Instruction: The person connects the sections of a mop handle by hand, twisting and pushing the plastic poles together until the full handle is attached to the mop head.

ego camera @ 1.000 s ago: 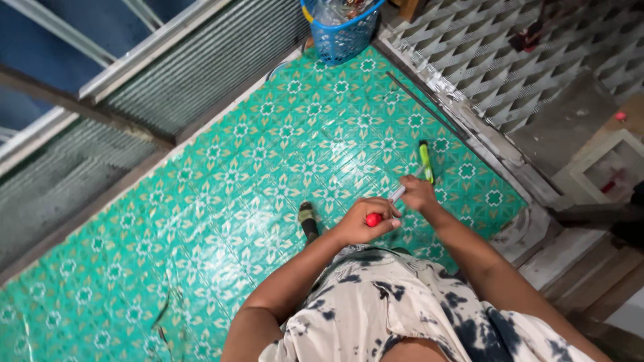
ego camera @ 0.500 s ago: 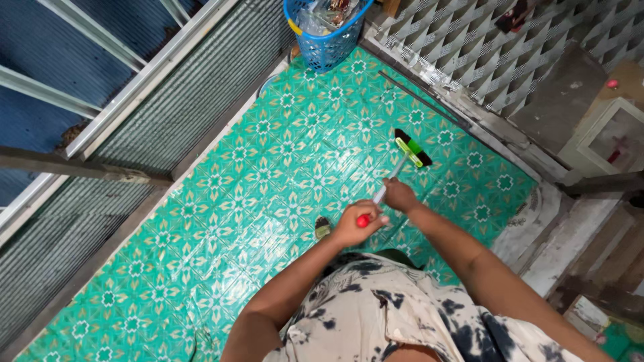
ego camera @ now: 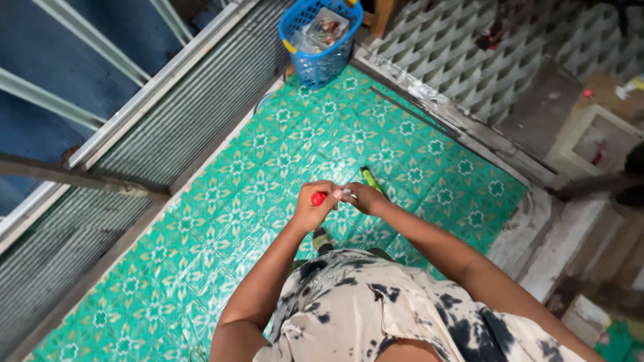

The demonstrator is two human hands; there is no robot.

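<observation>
My left hand (ego camera: 314, 206) is closed around a small red-tipped object (ego camera: 318, 198). My right hand (ego camera: 362, 197) pinches the whitish end (ego camera: 346, 194) of the same object, and the two hands meet in front of my chest. Just beyond my right hand a green and black tool (ego camera: 371, 179) lies on the green patterned floor (ego camera: 255, 201). A dark item (ego camera: 323, 240) shows on the floor below my wrists, partly hidden by my shirt.
A blue plastic basket (ego camera: 317, 35) with small packets stands at the far end of the floor. A corrugated metal wall (ego camera: 134, 154) runs along the left. A raised grey patterned step (ego camera: 469, 53) and a small wooden box (ego camera: 597, 127) are on the right.
The view has shifted, so the basket and floor sit lower in the picture. My hands stay together on the red-tipped object; the green tool now lies right behind my right hand.
</observation>
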